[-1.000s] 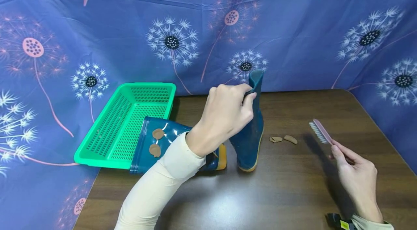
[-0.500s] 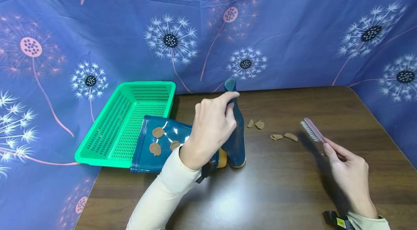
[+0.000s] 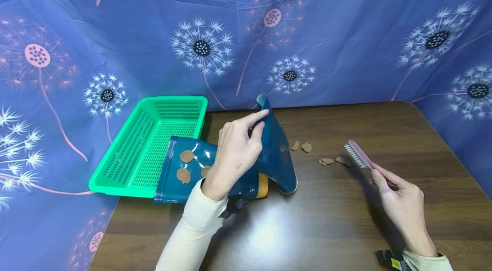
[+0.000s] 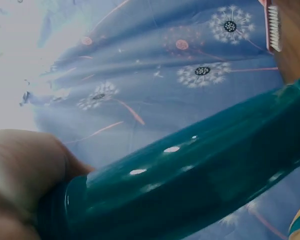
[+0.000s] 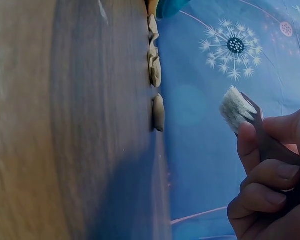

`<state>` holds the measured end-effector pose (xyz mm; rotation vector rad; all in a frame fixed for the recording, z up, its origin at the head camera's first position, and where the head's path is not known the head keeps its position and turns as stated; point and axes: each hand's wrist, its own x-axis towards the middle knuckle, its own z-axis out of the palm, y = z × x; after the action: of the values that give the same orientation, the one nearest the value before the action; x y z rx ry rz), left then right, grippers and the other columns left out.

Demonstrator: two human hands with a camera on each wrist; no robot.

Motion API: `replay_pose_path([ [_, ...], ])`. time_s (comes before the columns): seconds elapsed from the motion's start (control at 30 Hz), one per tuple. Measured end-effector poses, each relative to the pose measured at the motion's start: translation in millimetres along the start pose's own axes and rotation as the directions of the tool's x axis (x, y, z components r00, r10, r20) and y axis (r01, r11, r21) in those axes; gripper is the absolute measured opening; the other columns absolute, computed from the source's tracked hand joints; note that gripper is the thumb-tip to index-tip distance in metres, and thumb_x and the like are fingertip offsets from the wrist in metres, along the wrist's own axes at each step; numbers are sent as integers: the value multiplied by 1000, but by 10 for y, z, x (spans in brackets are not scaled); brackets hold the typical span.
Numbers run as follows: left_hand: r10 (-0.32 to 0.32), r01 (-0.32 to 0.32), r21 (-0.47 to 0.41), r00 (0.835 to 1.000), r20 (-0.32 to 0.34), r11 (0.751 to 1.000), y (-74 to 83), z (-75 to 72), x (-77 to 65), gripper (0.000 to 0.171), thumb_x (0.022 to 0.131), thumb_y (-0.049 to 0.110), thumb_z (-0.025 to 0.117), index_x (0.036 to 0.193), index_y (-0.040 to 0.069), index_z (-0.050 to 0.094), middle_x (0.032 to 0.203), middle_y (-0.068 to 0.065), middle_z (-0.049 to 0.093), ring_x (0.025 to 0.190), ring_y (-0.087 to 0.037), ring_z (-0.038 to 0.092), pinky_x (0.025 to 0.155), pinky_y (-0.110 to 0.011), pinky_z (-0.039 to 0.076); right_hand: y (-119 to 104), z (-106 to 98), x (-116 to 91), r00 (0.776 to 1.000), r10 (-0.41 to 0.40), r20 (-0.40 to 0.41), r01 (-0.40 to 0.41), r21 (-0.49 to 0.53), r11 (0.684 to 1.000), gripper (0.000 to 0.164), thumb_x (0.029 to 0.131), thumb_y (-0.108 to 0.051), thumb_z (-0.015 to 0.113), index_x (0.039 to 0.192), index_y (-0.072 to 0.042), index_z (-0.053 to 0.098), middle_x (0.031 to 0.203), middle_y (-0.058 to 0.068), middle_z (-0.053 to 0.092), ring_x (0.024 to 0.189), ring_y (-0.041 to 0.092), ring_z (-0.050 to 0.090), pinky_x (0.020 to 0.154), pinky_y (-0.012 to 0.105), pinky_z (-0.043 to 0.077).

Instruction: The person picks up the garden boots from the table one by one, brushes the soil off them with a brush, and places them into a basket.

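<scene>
My left hand (image 3: 240, 147) pinches the top edge of a blue rain boot (image 3: 277, 151) in the head view. The boot stands tilted, its toe toward the right front. In the left wrist view its shiny shaft (image 4: 180, 165) runs from my fingers across the frame. A second blue boot (image 3: 165, 181) lies on its side under my left forearm, with several brown clay-like patches (image 3: 187, 156) on its shaft and a yellow sole edge. My right hand (image 3: 403, 202) grips a pink-handled brush (image 3: 359, 153) by its handle, white bristles facing left, apart from both boots.
A green slotted basket (image 3: 147, 147) stands at the left, with the lying boot's shaft overlapping its front right corner. Several brown pieces (image 3: 306, 147) lie on the wooden table (image 3: 330, 228) between the held boot and the brush. A patterned blue cloth (image 3: 330, 27) hangs behind.
My left hand has carried the held boot leftward and tilted it, toe toward the right. Brown pieces behind it came into view. The right hand has shifted left with the brush.
</scene>
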<state>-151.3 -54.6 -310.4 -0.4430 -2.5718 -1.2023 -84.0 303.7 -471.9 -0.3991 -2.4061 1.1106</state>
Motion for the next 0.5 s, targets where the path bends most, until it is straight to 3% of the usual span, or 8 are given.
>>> replay_pose_path([
  [0.17,-36,26,78,990,135,997,4,-113,13,39,109,11,49,141,14,71,52,2,37,39,-20,37,41,-25,23,-3,21,-11,1000,-8,9,8,2,1000,25,101,-23,74,122,-11,82,70,-50,57,58,-11,48,54,21,32],
  [0.27,-61,48,73,980,191,996,7,-149,28,41,109,11,46,143,14,70,53,2,37,40,-21,37,41,-25,24,-2,24,-12,1000,-8,8,8,4,1000,25,101,-23,74,121,-12,82,70,-49,57,59,-14,50,55,20,33],
  [0.5,-32,21,56,979,201,998,94,-175,58,41,110,10,45,143,15,70,54,3,36,39,-19,34,41,-26,23,37,57,-21,1000,-11,9,11,7,1000,25,101,-23,73,121,-11,82,71,-50,57,61,-15,49,57,18,33],
])
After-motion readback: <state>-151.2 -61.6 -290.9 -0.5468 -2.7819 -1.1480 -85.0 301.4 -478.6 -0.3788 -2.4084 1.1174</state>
